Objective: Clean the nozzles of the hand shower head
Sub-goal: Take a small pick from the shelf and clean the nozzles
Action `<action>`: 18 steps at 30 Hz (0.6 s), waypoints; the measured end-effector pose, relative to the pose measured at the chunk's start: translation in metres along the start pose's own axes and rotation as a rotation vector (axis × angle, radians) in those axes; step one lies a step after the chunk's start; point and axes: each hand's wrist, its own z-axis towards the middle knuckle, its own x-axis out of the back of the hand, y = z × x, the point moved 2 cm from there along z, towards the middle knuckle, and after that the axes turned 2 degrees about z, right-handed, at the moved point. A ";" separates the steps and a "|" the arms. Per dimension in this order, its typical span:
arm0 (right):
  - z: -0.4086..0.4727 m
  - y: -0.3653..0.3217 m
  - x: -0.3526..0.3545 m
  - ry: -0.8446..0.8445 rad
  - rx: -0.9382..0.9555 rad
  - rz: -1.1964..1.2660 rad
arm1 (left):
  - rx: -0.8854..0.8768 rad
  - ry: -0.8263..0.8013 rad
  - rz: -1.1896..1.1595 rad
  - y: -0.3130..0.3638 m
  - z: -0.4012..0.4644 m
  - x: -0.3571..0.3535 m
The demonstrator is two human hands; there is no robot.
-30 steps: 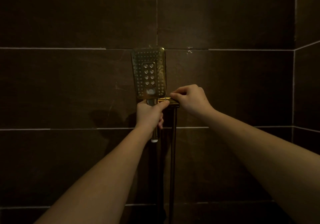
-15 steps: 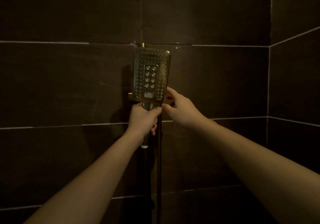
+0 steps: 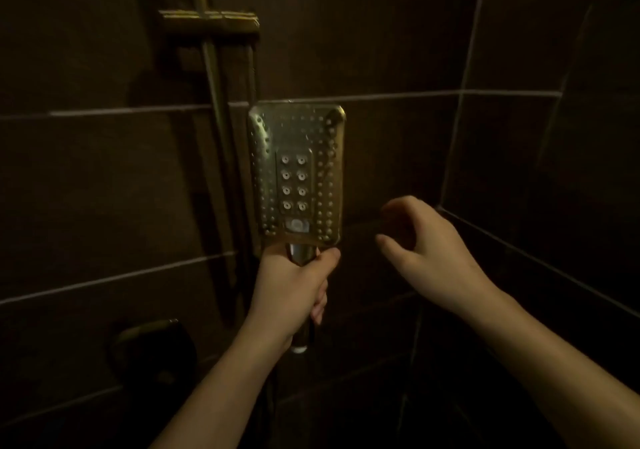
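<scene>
- Forearms enter from bottom edge, bare, both reaching forward and up.
- Left hand (image 3: 291, 285) wrapped tight round the handle (image 3: 303, 254) of the hand shower head (image 3: 297, 174), thumb across the front just under the head; handle's pale lower end pokes out below the fist.
- Right hand (image 3: 426, 247) free in the air to the right of the shower head, not touching it; fingers loosely curled, thumb out toward the head, nothing held.
- Hand shower head upright, rectangular, gold-toned, face toward camera, centre of frame, in front of the wall and off its bracket.
- Nozzles (image 3: 293, 183): two columns of larger pale ones in a centre panel, small ones in rows round the border; water drops on the face.
- Slide rail (image 3: 214, 77) behind and left of the head, running up the wall.
- Bracket (image 3: 209, 22) high on the rail, well above the head, gold.
- Round dark fitting (image 3: 152, 348) low left on the wall, blurred.
- Dark tiled wall (image 3: 86, 178) with pale grout lines; corner to the right.
</scene>
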 end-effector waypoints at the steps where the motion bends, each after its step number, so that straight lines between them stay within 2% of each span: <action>1: -0.027 0.018 -0.001 0.006 -0.045 -0.022 | 0.047 -0.032 0.000 -0.018 -0.013 -0.013; 5: -0.126 0.082 -0.003 -0.066 -0.244 -0.177 | 0.222 -0.102 0.060 -0.087 -0.049 -0.068; 8: -0.190 0.121 0.000 -0.252 -0.375 -0.336 | 0.287 -0.121 0.109 -0.127 -0.067 -0.110; 10: -0.224 0.143 0.017 -0.319 -0.525 -0.374 | 0.302 -0.165 0.115 -0.146 -0.074 -0.141; 12: -0.255 0.162 0.045 -0.297 -0.647 -0.401 | 0.355 -0.242 0.100 -0.159 -0.081 -0.173; 18: -0.342 0.205 0.150 -0.073 -0.871 -0.636 | 0.432 -0.527 0.084 -0.172 -0.107 -0.271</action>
